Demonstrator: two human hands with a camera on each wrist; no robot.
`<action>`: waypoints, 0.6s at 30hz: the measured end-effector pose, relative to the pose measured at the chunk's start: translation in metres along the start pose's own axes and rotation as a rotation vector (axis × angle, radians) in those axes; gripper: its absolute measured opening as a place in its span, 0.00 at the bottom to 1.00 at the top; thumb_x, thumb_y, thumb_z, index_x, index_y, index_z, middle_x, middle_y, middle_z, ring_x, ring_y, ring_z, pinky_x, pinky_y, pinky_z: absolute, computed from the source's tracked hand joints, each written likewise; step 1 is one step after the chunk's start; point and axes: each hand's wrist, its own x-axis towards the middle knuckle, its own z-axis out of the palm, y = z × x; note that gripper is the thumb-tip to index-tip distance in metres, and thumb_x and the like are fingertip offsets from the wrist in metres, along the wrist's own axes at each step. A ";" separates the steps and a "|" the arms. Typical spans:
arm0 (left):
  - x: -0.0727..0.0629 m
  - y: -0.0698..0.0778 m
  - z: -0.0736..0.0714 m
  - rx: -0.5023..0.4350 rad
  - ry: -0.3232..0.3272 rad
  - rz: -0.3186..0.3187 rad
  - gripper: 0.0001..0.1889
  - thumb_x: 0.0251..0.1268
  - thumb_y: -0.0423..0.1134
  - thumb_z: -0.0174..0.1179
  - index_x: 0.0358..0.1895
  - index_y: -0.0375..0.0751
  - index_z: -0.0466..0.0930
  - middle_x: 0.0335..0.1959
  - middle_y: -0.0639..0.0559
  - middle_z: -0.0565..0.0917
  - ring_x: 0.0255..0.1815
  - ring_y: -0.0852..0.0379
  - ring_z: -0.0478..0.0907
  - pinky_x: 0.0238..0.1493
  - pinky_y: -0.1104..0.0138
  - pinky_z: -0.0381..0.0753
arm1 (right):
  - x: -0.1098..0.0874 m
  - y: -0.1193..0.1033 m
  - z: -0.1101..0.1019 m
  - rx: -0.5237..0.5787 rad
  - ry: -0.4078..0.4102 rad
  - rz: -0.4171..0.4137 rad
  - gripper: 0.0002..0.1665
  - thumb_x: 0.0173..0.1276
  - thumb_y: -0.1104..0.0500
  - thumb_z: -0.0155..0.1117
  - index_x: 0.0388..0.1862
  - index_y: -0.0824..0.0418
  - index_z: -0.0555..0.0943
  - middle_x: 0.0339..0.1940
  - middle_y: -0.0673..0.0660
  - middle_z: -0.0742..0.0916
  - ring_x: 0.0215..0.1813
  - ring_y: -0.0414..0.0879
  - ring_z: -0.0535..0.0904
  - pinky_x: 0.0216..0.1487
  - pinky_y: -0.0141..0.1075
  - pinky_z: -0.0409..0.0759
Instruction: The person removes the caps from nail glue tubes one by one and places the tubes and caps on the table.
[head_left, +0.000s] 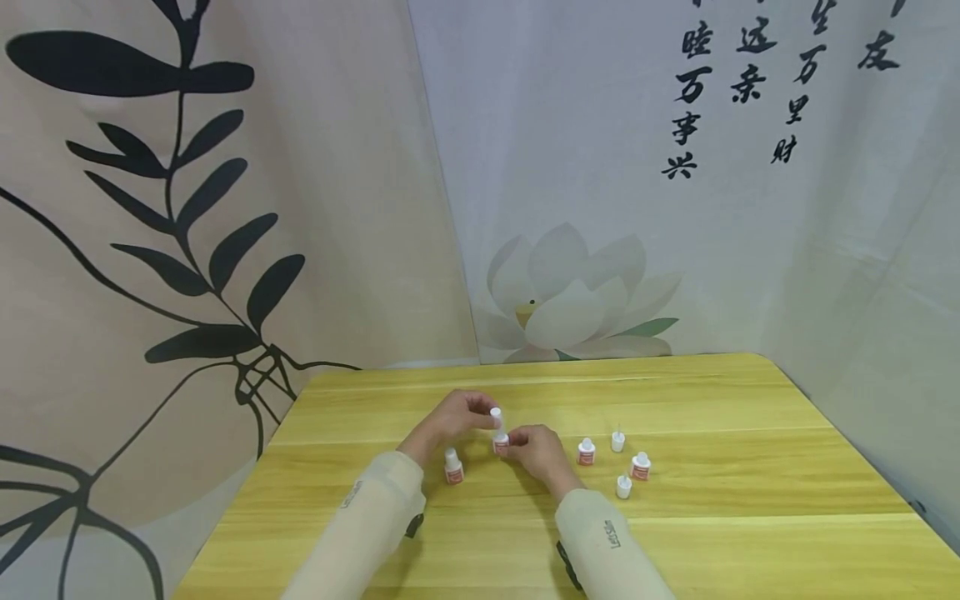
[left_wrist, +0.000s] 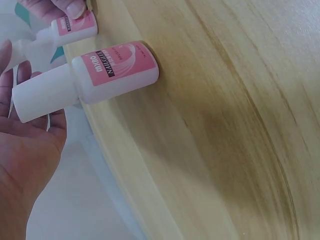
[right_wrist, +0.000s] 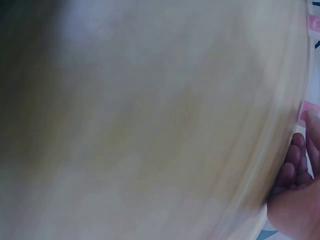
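My left hand (head_left: 463,413) pinches the white cap (head_left: 496,413) at the top of a small nail glue bottle (head_left: 501,447) with a pink label. Lower down, the fingers of my right hand (head_left: 538,452) grip the body of that bottle, which stands upright on the table. Just left of it, below my left hand, is another capped nail glue bottle (head_left: 453,468); it looms large in the left wrist view. Only part of my right hand (right_wrist: 295,195) and a bit of pink label show at the edge of the right wrist view.
To the right of my right hand stand two nail glue bottles without their tall caps, one bottle (head_left: 586,452) nearer and one bottle (head_left: 640,467) farther. Beside them are two loose white caps, a back cap (head_left: 618,442) and a front cap (head_left: 624,487). Everything is on a wooden table (head_left: 750,550).
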 end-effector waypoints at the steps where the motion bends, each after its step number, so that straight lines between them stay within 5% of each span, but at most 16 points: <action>1: 0.000 0.000 0.000 0.001 0.003 0.002 0.10 0.61 0.40 0.70 0.43 0.42 0.83 0.40 0.53 0.83 0.45 0.54 0.78 0.53 0.57 0.75 | 0.000 0.000 0.000 0.000 0.001 -0.002 0.08 0.63 0.54 0.73 0.35 0.57 0.88 0.35 0.49 0.88 0.43 0.47 0.81 0.51 0.50 0.77; 18: -0.005 0.002 -0.007 0.012 0.032 0.011 0.12 0.62 0.41 0.69 0.46 0.42 0.83 0.41 0.53 0.84 0.46 0.54 0.79 0.55 0.55 0.77 | 0.002 0.001 0.002 -0.013 0.012 0.002 0.10 0.62 0.53 0.74 0.36 0.58 0.88 0.35 0.50 0.88 0.43 0.47 0.81 0.51 0.50 0.77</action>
